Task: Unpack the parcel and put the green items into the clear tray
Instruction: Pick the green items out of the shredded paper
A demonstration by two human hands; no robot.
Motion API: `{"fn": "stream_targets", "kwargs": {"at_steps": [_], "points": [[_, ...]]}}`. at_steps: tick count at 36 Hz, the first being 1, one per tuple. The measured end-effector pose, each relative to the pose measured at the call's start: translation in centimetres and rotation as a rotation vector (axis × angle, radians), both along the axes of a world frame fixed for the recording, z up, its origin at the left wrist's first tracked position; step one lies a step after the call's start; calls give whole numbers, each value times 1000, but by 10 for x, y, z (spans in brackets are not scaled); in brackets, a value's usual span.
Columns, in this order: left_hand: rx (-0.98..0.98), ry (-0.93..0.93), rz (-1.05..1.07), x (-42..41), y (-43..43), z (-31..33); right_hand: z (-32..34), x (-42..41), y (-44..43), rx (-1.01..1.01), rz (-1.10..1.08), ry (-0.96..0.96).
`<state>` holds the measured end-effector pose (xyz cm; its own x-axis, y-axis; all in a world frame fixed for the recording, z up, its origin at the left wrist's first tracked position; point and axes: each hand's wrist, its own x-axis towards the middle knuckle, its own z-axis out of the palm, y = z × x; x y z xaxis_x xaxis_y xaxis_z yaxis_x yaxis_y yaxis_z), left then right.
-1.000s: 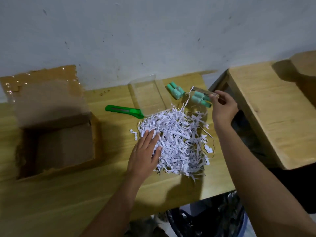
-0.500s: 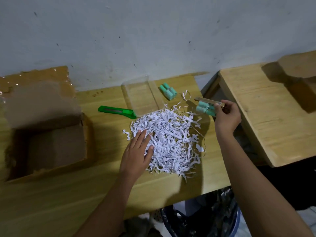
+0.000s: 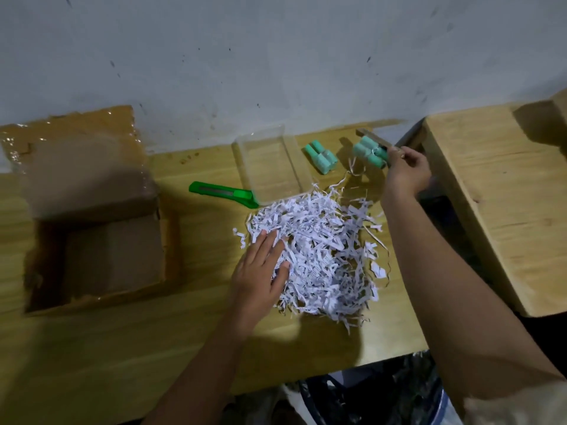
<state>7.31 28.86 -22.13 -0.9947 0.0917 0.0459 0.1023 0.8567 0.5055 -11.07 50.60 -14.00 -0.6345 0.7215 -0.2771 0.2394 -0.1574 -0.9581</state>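
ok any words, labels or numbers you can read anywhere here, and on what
None can be read.
Shredded paper: faint dark specks that may be print, too small and blurred to read.
Green utility knife: no marking shows.
Green items by the clear tray and in the right hand: no label legible.
Cardboard box: plain, with glossy tape.

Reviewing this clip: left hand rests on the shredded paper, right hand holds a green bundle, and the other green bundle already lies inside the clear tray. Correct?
Not quite. In the head view the other green bundle lies on the table just right of the clear tray, not inside it; the tray holds nothing. The left hand on the shredded paper and right hand holding a bundle are right.
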Motion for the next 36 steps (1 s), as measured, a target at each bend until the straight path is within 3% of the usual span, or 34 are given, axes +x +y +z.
{"fn": "stream_targets", "kwargs": {"at_steps": [14,28,36], "points": [[78,53,-72,-7,-2,-3,-31,-34,-25,34,93,-93],[149,56,-52,-4,-1,2,-42,1,-16,515,551,-124],[130,36,-20,-3,0,1,-52,24,-6,730,580,-98]]}}
